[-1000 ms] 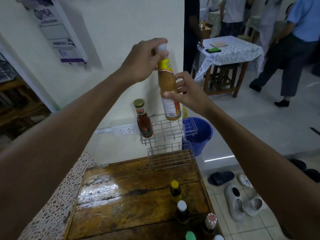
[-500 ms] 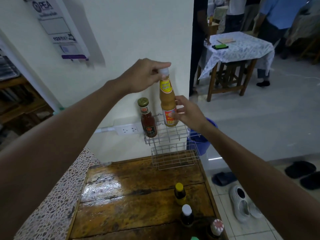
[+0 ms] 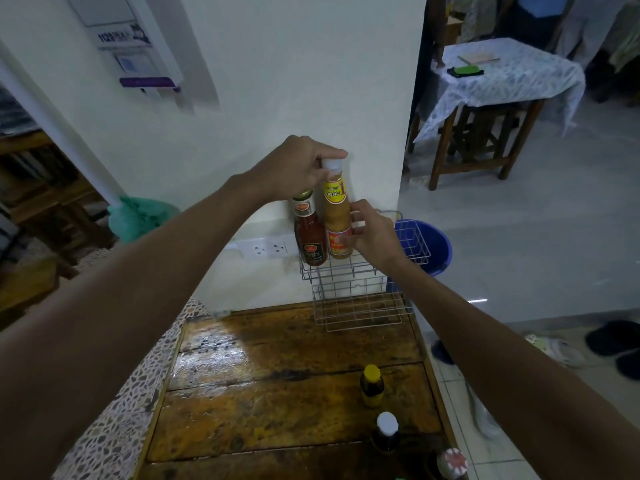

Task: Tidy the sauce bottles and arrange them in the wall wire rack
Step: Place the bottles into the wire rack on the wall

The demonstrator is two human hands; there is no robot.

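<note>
A tall orange sauce bottle (image 3: 334, 216) with a white cap stands in the top tier of the white wall wire rack (image 3: 349, 275). My left hand (image 3: 299, 166) pinches its cap from above. My right hand (image 3: 372, 233) holds its lower body from the right side. A red sauce bottle (image 3: 309, 235) with a gold lid stands in the same tier, touching the orange one on its left. The lower tier (image 3: 362, 311) holds nothing.
On the wooden table (image 3: 277, 393) stand a yellow-capped bottle (image 3: 372, 384), a white-capped dark bottle (image 3: 387, 431) and a red-and-white-capped one (image 3: 451, 462). A power strip (image 3: 266, 249) hangs left of the rack. A blue bucket (image 3: 431, 245) and shoes (image 3: 613, 341) sit on the floor to the right.
Both hands lowered the orange bottle from above the rack into the top tier, next to the red bottle. The camera view shifted closer and downward.
</note>
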